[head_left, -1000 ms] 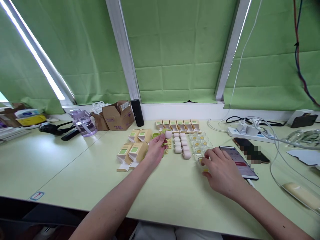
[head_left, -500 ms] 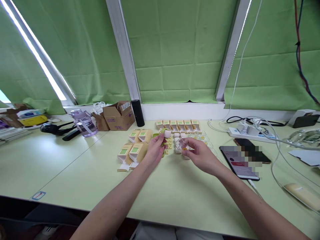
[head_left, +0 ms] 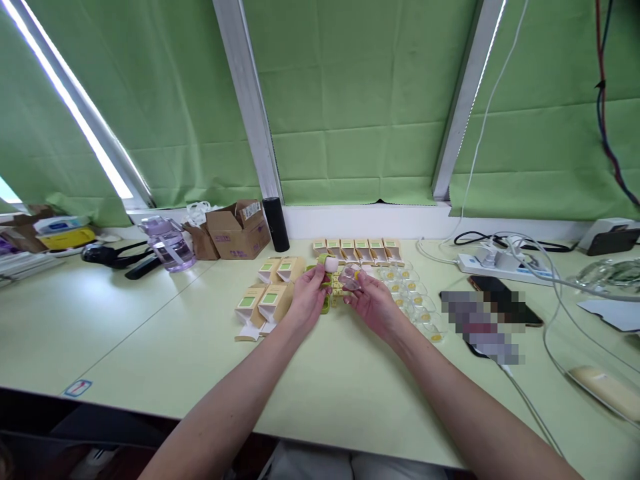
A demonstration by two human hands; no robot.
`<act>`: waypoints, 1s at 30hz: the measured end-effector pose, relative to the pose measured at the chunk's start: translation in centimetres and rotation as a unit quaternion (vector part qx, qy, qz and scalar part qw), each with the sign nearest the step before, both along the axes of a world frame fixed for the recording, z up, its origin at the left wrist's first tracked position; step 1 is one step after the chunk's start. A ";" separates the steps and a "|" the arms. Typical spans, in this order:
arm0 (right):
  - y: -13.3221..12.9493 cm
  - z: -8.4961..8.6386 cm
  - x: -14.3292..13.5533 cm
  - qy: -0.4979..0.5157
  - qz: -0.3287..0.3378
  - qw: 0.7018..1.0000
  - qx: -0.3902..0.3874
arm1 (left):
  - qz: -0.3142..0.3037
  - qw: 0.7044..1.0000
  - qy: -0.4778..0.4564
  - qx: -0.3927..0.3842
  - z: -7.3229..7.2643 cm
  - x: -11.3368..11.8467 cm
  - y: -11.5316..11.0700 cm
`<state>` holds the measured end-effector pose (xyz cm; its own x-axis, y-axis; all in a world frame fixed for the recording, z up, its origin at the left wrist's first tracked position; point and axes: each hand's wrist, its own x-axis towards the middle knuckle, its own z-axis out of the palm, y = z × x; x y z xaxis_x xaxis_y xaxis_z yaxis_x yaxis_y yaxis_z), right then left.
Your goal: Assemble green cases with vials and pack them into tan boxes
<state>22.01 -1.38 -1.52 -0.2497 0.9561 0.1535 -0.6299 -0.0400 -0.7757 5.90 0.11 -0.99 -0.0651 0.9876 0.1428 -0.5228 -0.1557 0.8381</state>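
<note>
My left hand (head_left: 309,293) is closed round a small white rounded piece (head_left: 331,265) with green at its edge; its exact kind I cannot make out. In my right hand (head_left: 376,305) the fingers pinch a clear plastic shell (head_left: 349,277) with a yellow spot, close beside the white piece. Beneath and between the hands lie small yellow pieces (head_left: 336,283), partly hidden. Rows of similar clear shells (head_left: 411,300) with yellow spots spread to the right of my right hand. Left of my left hand stand several open cream boxes (head_left: 273,300) with green squares.
More small cream boxes (head_left: 357,251) line up at the back. A cardboard box (head_left: 239,233), a black cylinder (head_left: 276,225) and a lilac bottle (head_left: 170,245) stand back left. To the right are a dark phone (head_left: 506,300), a power strip (head_left: 510,269), a mouse (head_left: 607,392) and loose cables.
My right hand has moved left with the clear shell, up to the white piece in my left hand. More of the shells on the table now show. My left hand has barely shifted.
</note>
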 end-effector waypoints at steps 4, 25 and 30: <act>-0.3 0.1 0.2 0.021 0.022 1.000 -0.002 | 0.002 1.000 0.000 0.004 0.1 0.1 -0.1; -0.8 -0.6 0.1 -0.284 -0.183 0.932 0.128 | 0.022 0.999 0.017 0.028 0.2 0.2 -0.5; -1.0 -0.1 0.1 -0.232 -0.162 0.953 0.105 | 0.022 0.998 0.038 0.040 0.7 0.4 -1.0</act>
<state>22.12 -2.35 -1.66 -0.0332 0.9550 0.2946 -0.1692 0.2852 -0.9434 6.32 -0.86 -0.34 -0.0933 0.9692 0.2281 -0.4497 -0.2454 0.8588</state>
